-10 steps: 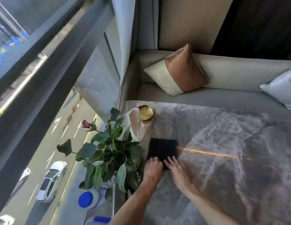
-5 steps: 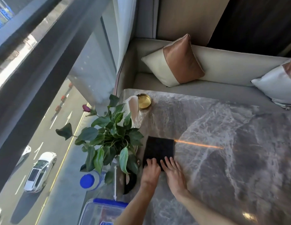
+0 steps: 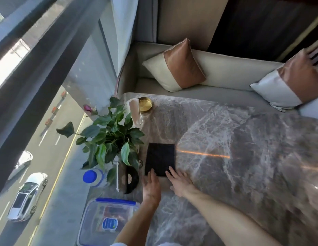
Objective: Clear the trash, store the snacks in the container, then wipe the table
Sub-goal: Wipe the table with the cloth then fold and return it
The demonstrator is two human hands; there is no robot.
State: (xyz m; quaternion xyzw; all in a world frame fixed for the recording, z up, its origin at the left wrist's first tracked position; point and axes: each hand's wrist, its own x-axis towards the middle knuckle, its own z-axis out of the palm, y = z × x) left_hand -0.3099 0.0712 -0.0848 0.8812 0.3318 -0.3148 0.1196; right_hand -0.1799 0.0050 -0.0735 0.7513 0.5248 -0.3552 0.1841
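Note:
A folded black cloth [image 3: 160, 158] lies flat on the grey marble table [image 3: 225, 174], next to the plant. My left hand [image 3: 151, 189] and my right hand [image 3: 179, 181] lie side by side just below it, fingers straight, fingertips touching the cloth's near edge. A clear plastic container [image 3: 105, 222] with a blue-rimmed lid sits at the table's near left corner; snack packets show through the lid.
A green potted plant [image 3: 110, 139] stands at the table's left edge by the window. A blue-capped bottle [image 3: 92, 177], a dark object [image 3: 131, 180], a glass [image 3: 136, 114] and a gold ashtray [image 3: 145, 104] line that edge. A sofa with cushions [image 3: 176, 66] lies beyond.
Both hands have slid back toward me, from resting on the cloth's near part to only fingertips at its edge. The view tilted down, bringing the container into sight.

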